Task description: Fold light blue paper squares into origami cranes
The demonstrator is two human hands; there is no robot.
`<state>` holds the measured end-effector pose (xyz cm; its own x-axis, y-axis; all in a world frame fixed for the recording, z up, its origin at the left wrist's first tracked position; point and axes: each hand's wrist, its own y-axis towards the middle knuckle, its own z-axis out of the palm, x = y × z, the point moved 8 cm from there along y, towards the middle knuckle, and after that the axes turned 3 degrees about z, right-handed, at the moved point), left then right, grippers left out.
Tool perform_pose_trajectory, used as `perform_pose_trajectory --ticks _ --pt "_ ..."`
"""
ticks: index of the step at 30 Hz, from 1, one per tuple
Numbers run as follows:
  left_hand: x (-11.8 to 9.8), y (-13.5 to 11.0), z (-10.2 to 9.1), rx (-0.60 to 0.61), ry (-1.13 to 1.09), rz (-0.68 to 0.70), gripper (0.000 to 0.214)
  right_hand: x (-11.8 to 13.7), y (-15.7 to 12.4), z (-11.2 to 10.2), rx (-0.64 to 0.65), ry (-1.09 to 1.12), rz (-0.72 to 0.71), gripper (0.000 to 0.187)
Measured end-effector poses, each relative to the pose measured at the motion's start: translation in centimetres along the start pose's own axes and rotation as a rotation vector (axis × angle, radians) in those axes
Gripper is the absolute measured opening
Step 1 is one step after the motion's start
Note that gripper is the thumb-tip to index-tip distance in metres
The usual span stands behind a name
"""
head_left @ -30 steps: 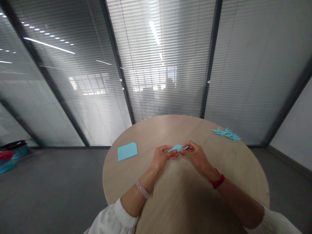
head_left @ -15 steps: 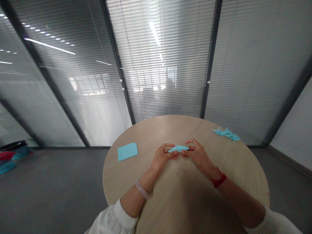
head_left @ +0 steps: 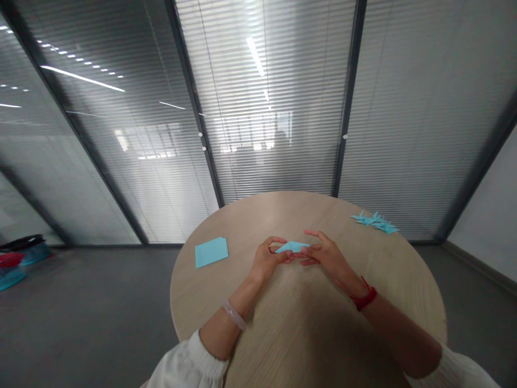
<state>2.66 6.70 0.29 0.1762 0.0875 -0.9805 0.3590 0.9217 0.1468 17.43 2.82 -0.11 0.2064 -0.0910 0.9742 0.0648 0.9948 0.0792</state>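
A small folded piece of light blue paper [head_left: 293,247] is held just above the round wooden table [head_left: 283,334], between both hands. My left hand [head_left: 270,258] pinches its left end with thumb and curled fingers. My right hand [head_left: 325,254] holds the right end, its fingers stretched toward the paper, with thumb below and index finger above. A clear bracelet sits on my left wrist and a red band on my right wrist.
A stack of flat light blue sheets [head_left: 211,251] lies at the table's left. Several finished blue folded pieces [head_left: 375,221] lie at the far right edge. Glass walls with blinds stand behind the table. Coloured items [head_left: 18,256] sit on the grey floor at far left.
My right hand's fingers have straightened from a curled pinch to a flatter hold on the paper. The paper has shifted slightly left. My left hand has stayed almost still.
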Motion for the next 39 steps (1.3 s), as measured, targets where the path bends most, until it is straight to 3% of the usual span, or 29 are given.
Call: perform_pose_trajectory --ticks 10,17,28,39 --pt "0.2 0.2 0.1 0.03 0.038 0.012 0.041 -0.3 0.6 0.3 -0.028 -0.14 -0.072 0.076" --pt "-0.1 0.1 0.8 0.075 0.086 0.076 0.036 -0.2 0.5 -0.2 -0.084 -0.259 -0.095 0.068" --pt "-1.0 -0.4 1.3 0.093 0.083 0.11 0.035 0.0 0.0 0.2 -0.019 -0.066 0.039 0.058" --pt "-0.4 0.3 0.4 0.094 0.148 0.071 0.043 0.3 0.2 0.0 -0.022 -0.163 -0.029 0.052"
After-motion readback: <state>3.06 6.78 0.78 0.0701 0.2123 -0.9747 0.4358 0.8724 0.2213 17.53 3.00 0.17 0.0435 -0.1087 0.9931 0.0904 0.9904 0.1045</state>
